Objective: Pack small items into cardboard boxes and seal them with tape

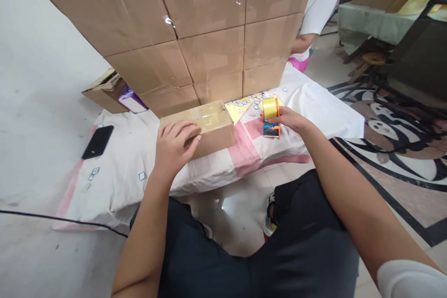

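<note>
Filling the upper middle of our view, a wall of stacked cardboard cartons (pixel 209 28) stands on the cloth-covered table (pixel 131 167), its faces streaked with shiny clear tape. Off to the right we see a panda-patterned floor area (pixel 394 135) and a dark chair (pixel 419 51). Behind the stack's right edge, another person (pixel 321 2) in a white top is partly hidden.

Closer to us, a long small carton (pixel 216 137) lies on the table just in front of the stack, its length running across our view, with glossy tape on its top. At the far left an open brown box (pixel 106 93) sits beside the stack.

Our two hands are apart. The left hand (pixel 176 142) rests on the left part of the small carton, fingers spread over the top and the thumb held away from them by the front edge. The right hand (pixel 289 118) is closed around a tape dispenser (pixel 271 131), orange and blue, right of the carton and apart from it; we cannot tell whether it touches the cloth.

Smaller still, a black phone (pixel 98 142) lies near the table's left edge, and a yellowish tape roll (pixel 270 106) sits in the dispenser.
</note>
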Demonstrator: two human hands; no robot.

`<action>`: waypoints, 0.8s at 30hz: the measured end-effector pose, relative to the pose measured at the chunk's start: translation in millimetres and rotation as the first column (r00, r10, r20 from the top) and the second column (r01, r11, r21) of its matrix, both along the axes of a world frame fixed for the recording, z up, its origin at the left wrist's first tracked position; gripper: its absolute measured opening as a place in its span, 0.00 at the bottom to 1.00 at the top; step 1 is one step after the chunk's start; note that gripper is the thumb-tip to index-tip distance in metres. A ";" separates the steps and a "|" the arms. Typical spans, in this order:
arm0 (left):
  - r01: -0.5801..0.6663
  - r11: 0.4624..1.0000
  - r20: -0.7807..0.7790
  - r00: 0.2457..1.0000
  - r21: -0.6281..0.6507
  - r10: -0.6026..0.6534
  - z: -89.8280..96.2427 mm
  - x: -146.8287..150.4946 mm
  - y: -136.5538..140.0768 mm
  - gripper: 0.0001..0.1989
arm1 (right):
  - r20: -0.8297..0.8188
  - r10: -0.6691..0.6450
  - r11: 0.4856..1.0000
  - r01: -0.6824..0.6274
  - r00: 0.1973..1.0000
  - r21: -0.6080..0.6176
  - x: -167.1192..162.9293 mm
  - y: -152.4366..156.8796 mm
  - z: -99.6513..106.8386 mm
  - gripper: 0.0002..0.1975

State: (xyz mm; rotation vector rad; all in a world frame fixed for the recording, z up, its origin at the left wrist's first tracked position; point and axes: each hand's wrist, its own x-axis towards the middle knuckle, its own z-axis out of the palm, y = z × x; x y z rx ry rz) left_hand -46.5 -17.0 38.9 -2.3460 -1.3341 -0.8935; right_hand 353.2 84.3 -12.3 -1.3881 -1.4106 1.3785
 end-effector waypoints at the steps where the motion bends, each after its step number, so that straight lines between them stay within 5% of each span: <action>1: 0.022 0.999 0.013 1.000 0.044 -0.022 0.5 5.0 -2.1 0.11 | 0.008 -0.030 0.999 0.030 1.000 0.026 -1.2 -1.4 -0.6 0.20; 7: 0.346 0.924 0.212 0.902 0.164 -0.376 6.8 53.2 -25.1 0.19 | 0.152 -0.116 0.976 0.084 0.982 0.200 -13.4 -24.8 13.1 0.13; 11: 0.417 0.902 0.441 0.793 0.109 -0.420 7.9 96.8 -38.6 0.11 | 0.150 -0.046 0.943 -0.007 0.988 0.334 -27.1 -54.3 28.8 0.16; 17: 0.503 0.861 0.875 0.448 -0.078 -0.183 14.2 129.7 -42.2 0.10 | 0.023 -0.016 0.876 0.003 1.000 0.482 -58.4 -92.0 48.2 0.18; 21: 0.524 0.837 0.937 0.347 -0.158 -0.041 11.7 124.4 -46.3 0.11 | -0.065 0.045 0.894 -0.011 0.997 0.447 -82.3 -108.3 56.2 0.17; 24: 0.513 0.827 0.939 0.340 -0.230 0.050 -5.2 116.1 -51.6 0.11 | -0.102 0.117 0.927 -0.072 0.988 0.369 -95.1 -117.8 53.8 0.19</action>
